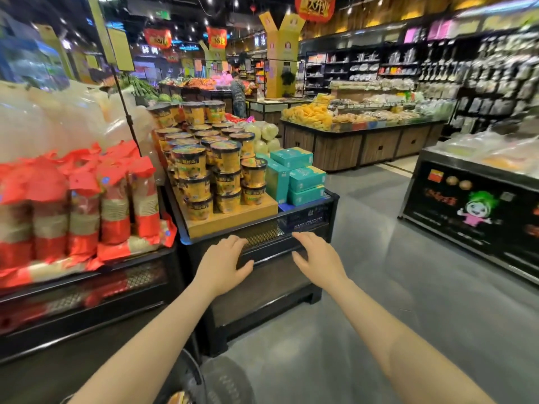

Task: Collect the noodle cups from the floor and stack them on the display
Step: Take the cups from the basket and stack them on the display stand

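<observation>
Both hands are reaching out empty with fingers straight and relaxed, the left hand (pixel 223 259) and right hand (pixel 316 258) hovering apart before the black display stand (pixel 262 252). Yellow noodle cups (pixel 224 167) are sitting stacked in tiers on its wooden platform (pixel 233 218), just beside teal boxes (pixel 300 176).

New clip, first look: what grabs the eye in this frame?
Two bare forearms reach forward, left hand and right hand both open and holding nothing, in front of a black display stand. On it, centre-left, rise stacked yellow noodle cups, with teal boxes to their right and red-topped packs on the neighbouring stand at left.
</observation>
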`<state>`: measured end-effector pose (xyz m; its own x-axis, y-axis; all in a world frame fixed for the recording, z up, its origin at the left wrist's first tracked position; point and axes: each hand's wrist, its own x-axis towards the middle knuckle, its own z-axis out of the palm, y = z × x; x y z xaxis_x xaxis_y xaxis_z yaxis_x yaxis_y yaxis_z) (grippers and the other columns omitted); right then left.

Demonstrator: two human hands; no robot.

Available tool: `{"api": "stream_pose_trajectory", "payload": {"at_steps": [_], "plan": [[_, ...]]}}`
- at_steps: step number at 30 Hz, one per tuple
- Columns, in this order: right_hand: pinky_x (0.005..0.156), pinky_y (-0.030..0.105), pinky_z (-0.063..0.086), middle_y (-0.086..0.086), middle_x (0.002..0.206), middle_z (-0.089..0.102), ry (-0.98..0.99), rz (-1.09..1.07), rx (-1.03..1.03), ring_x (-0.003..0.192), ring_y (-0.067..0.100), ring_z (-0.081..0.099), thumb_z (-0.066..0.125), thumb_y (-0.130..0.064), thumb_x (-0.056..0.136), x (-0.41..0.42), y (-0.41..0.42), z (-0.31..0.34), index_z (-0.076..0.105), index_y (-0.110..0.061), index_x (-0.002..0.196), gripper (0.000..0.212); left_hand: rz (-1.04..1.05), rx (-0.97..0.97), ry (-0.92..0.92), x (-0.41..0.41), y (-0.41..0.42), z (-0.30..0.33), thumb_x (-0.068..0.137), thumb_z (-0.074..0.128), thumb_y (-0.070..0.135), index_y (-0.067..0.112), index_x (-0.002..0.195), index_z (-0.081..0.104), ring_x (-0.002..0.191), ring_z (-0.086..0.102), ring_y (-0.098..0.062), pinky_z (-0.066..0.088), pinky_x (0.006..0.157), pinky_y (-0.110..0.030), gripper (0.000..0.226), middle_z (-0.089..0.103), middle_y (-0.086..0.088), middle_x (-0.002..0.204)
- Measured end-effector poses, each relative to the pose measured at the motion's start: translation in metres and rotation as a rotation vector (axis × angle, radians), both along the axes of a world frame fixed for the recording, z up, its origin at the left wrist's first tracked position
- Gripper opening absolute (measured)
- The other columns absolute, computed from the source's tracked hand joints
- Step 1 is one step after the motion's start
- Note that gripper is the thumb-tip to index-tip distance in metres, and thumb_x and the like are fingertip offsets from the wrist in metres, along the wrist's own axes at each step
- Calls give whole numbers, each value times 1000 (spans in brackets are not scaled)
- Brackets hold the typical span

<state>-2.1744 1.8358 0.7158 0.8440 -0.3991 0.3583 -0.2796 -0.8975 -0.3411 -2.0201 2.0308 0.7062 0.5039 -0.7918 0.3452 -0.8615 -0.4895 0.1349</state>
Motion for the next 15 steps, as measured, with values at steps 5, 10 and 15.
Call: {"api": "stream_pose_trajectory", "payload": {"at_steps": [5,10,15], "plan": [[100,33,42,-2,141,50,3,43,10,125,18,49,53,-33,96,-16,52,-9,40,-22,146,53,3,24,-1,-20,51,-12,83,27,63,18,134,54,108,58,-19,50,83,-36,73,57,2,124],[101,34,42,-4,142,49,46,105,70,128,17,47,53,-34,96,-13,125,-33,41,-23,145,51,31,39,29,-18,130,-38,92,48,52,16,133,54,108,59,-22,49,83,-37,55,56,0,127],[95,31,43,-8,141,47,73,161,184,125,14,48,54,-35,96,8,220,-74,43,-24,143,50,126,67,140,-1,241,-74,94,52,46,18,134,51,115,54,-22,47,87,-37,49,52,1,130]]}}
